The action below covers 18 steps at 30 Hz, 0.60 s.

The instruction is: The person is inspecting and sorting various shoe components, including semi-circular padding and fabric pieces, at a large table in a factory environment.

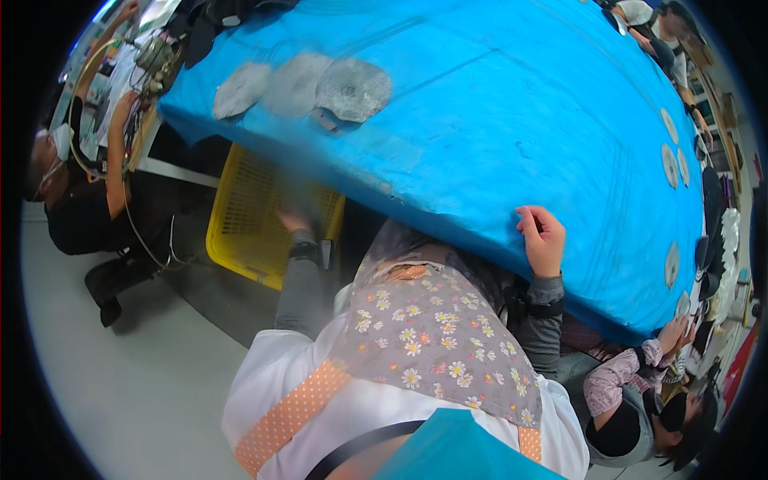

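Note:
My left hand [298, 222] reaches down at the yellow plastic basket [276, 272] below the table's near edge. It is smeared, so its fingers and anything in them cannot be made out. Over the near edge of the blue-covered table [480, 120], my right hand [546, 240] is closed with curled fingers, and nothing shows in it. Three flat, grey, roundish pads lie at the table's left part: a right one [354, 90], a middle one [296, 85] and a left one [242, 90]. A small greyish piece [326, 120] lies by the right pad.
At the left, a person [84, 192] in dark clothes works with raised arms beside a machine [152, 56]. Another person [632, 400] sits at the lower right, hands at the table. Several grey discs [670, 166] lie along the right side. Dark items [212, 24] sit at the far left corner.

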{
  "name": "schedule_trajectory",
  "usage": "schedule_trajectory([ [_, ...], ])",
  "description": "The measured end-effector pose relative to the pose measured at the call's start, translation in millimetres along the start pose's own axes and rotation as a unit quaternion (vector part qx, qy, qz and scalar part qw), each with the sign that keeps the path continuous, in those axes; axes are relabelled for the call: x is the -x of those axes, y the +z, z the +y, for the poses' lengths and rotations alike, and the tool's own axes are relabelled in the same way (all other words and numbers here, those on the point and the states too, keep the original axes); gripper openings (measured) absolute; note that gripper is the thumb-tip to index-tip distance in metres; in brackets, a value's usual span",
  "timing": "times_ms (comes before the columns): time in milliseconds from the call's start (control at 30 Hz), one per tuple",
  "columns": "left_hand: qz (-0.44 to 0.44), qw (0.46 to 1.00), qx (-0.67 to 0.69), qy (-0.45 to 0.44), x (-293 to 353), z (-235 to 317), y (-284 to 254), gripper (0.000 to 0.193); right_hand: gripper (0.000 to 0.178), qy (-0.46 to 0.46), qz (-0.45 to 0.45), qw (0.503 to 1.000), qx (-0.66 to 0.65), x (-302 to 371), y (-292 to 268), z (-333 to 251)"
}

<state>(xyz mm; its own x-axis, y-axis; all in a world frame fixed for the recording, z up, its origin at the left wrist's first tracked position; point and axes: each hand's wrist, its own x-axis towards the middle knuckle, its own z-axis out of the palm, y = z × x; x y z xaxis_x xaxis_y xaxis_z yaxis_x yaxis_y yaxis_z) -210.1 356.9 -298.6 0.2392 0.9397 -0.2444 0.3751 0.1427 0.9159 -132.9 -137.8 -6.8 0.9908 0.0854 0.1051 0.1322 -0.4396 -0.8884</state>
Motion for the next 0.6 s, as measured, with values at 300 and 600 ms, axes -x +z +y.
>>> schedule_trajectory([
  [300, -0.043, 0.926, 0.123, 0.354, 77, 222, 2, 0.031, 0.013, -0.03, 0.011, 0.999, 0.007, 2, -1, -4],
  [600, -0.115, 0.829, -0.113, 0.535, 84, 281, 43, 0.025, 0.013, -0.047, 0.009, 0.999, 0.022, 3, -2, -6],
])
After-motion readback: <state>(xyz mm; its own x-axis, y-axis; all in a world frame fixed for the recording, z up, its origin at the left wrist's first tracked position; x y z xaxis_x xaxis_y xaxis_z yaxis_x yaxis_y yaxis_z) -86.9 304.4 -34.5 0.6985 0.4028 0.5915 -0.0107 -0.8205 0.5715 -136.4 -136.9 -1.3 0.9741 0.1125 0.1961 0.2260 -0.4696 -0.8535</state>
